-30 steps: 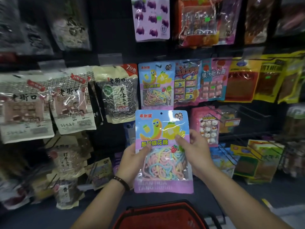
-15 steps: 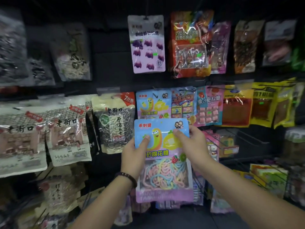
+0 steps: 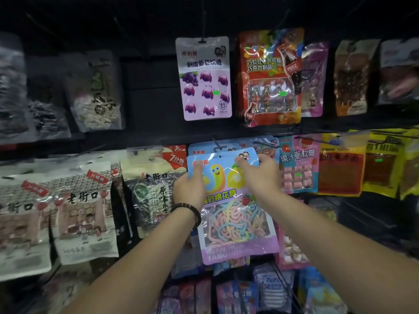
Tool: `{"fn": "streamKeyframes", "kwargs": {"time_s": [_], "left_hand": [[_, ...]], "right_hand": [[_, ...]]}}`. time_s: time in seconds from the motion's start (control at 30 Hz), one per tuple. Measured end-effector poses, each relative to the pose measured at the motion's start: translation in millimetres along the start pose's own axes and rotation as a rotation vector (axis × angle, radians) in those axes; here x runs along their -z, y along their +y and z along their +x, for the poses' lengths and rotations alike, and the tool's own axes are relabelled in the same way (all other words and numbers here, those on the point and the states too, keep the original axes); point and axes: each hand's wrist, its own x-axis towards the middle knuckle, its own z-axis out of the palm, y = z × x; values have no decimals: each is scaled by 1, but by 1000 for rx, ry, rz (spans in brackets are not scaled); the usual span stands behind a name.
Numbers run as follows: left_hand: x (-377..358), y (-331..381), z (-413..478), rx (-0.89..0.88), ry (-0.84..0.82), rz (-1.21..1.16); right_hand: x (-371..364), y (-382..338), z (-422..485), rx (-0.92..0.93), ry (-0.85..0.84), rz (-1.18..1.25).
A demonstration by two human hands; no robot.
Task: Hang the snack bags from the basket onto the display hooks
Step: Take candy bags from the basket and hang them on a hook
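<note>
Candy bag (image 3: 238, 223) just below hook (image 3: 218, 147) at 12 o'clock, left hand (image 3: 190, 189) gripping its 10 o'clock edge, right hand (image 3: 263, 175) fingers (image 3: 241, 161) curled round 2 o'clock corner

Head-worn — close, facing display hooks (image 3: 217, 145)

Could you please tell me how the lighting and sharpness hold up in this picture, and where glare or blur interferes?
Head view: dim, nearly black along the top; sharpest mid-frame, where the left hand and right hand hold the candy bag; glare streaks the red chocolate bag; the grey bags at far left are smeared; rows bow towards the edges.
</note>
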Motion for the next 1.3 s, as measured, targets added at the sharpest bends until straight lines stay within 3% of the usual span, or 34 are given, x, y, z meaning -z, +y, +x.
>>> {"fn": "streamKeyframes", "kwargs": {"time_s": [0.27,0.5,0.63,0.7,0.83,1.0,1.17,1.3], "left_hand": [[-8,-3,17,-6,51,73],[-8,-17,25,-89,14,59],[-12,-17,33,-50,-13,60],[-14,-14,42,-53,-27,127],[-21,-13,63,87,-127,347],[-33,-7,81,160,-144,390],[-47,-4,74,286,-79,181],[-42,-15,54,235,-76,257]], "right_hand": [[-11,5,9,19,-8,-53],[-11,20,12,-4,22,-7],[-16,28,21,-14,37,-12],[-22,29,30,-17,22,-79],[-26,30,49,47,-26,-442],[-28,26,69,31,-112,-763],[-37,18,77,-11,-175,-721],[-29,29,67,-6,-223,-657]]}}
